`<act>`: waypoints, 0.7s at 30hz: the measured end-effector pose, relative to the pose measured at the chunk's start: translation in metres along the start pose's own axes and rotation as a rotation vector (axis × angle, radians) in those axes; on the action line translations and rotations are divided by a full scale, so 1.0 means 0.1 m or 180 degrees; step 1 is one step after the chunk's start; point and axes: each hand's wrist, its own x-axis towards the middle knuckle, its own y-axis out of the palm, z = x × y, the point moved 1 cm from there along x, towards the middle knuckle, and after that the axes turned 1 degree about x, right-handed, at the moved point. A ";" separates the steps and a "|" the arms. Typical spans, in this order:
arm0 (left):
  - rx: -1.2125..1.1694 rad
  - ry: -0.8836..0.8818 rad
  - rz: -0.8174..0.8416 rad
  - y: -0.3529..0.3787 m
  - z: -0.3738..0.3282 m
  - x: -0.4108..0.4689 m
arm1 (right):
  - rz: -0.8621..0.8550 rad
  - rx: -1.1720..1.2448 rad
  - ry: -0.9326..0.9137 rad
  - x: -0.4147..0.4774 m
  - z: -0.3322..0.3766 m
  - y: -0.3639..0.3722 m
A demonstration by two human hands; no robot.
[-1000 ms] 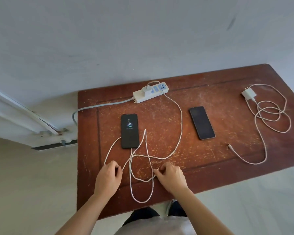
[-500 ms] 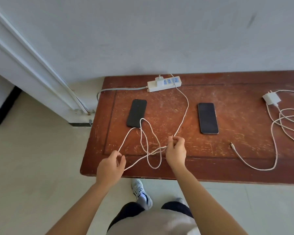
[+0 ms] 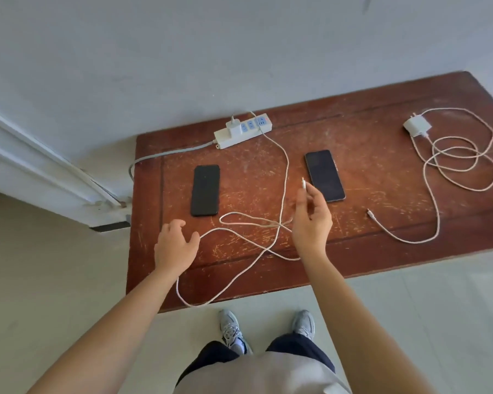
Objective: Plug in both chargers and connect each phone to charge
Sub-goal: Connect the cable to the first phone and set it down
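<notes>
A white charger (image 3: 234, 127) sits plugged into the white power strip (image 3: 242, 131) at the table's back. Its white cable (image 3: 283, 177) runs down and tangles in loops near the front edge. My right hand (image 3: 310, 220) pinches the cable's connector end (image 3: 303, 184) and holds it up, just left of the right phone (image 3: 324, 175). My left hand (image 3: 175, 243) hovers open beside a cable loop, below the left phone (image 3: 205, 190), whose screen is dark. A second white charger (image 3: 416, 126) lies unplugged at the far right with its coiled cable (image 3: 464, 163).
The worn brown wooden table (image 3: 382, 200) stands against a grey wall. The strip's grey cord (image 3: 165, 156) drops off the table's left edge. A white door frame (image 3: 46, 172) is at the left. One cable loop hangs over the front edge above my shoes.
My right hand has lifted the connector end up toward the right phone. My left hand has let go of the cable and opened. The left phone's screen, lit a second ago, is dark.
</notes>
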 end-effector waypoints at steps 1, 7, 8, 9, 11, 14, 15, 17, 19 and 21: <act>-0.0047 -0.0105 0.0056 0.02 -0.04 0.15 | -0.0061 0.0266 -0.0146 0.01 0.11 -0.01; -0.0016 -0.0366 0.0123 0.23 -0.27 0.79 | -0.0064 0.0783 -0.0206 0.12 0.39 -0.05; 0.0038 -0.0368 0.0107 0.28 -0.31 0.86 | -0.0038 0.0444 -0.0121 0.12 0.35 -0.04; 0.0094 -0.0368 0.0106 0.32 -0.35 0.91 | -0.0009 0.0097 -0.0029 0.11 0.29 -0.02; 0.0233 -0.0359 0.0138 0.41 -0.43 1.00 | 0.0039 -0.0268 0.0178 0.09 0.17 0.01; 0.0413 -0.0238 0.0098 0.51 -0.47 1.06 | 0.0218 -0.0390 0.0400 0.11 0.09 0.08; 0.0433 -0.0166 0.0066 0.52 -0.47 1.05 | 0.0300 -0.0399 0.0439 0.12 0.09 0.10; 0.0357 -0.0131 0.0044 0.49 -0.48 1.04 | 0.0484 -0.0269 0.0505 0.14 0.13 0.18; 0.0104 -0.0391 0.0127 0.40 -0.49 1.02 | 0.0649 -0.0223 0.0461 0.17 0.22 0.28; -0.0201 -0.0730 0.0258 0.30 -0.49 0.99 | 0.0611 -0.0605 0.0057 0.22 0.36 0.38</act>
